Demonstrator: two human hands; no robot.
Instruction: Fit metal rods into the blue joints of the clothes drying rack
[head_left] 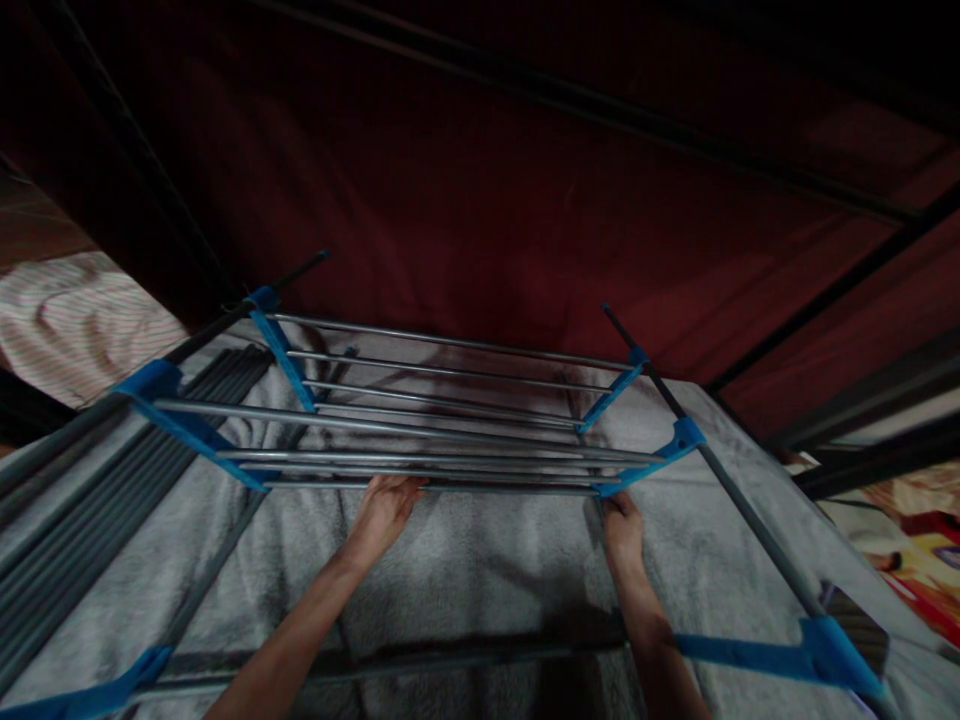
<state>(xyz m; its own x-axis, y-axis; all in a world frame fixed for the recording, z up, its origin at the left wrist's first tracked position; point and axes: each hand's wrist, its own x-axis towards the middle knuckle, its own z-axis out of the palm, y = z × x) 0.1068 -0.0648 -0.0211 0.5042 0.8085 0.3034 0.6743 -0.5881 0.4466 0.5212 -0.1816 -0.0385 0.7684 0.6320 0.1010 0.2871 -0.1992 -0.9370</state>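
Note:
A partly built shoe rack (pixel 450 432) of thin grey metal tubes and blue plastic side brackets stands over a grey blanket. My left hand (pixel 386 508) is closed over the lowest tube of the middle shelf, left of its centre. Close to that shelf's right end, my right hand (pixel 624 528) grips the rack at the lower tip of a blue bracket (pixel 651 462); some of its fingers are hidden behind the frame. Another blue bracket (pixel 187 430) joins the same shelf to the left-hand poles. Nearest me, a lower crossbar (pixel 405 665) runs beneath my forearms.
Several loose grey tubes (pixel 97 505) lie side by side on the blanket (pixel 480 560) at the left. Dark red fabric (pixel 480 220) with black bars hangs beyond the rack. Striped cloth (pixel 75 320) is at far left, and a colourful printed item (pixel 934 560) at far right.

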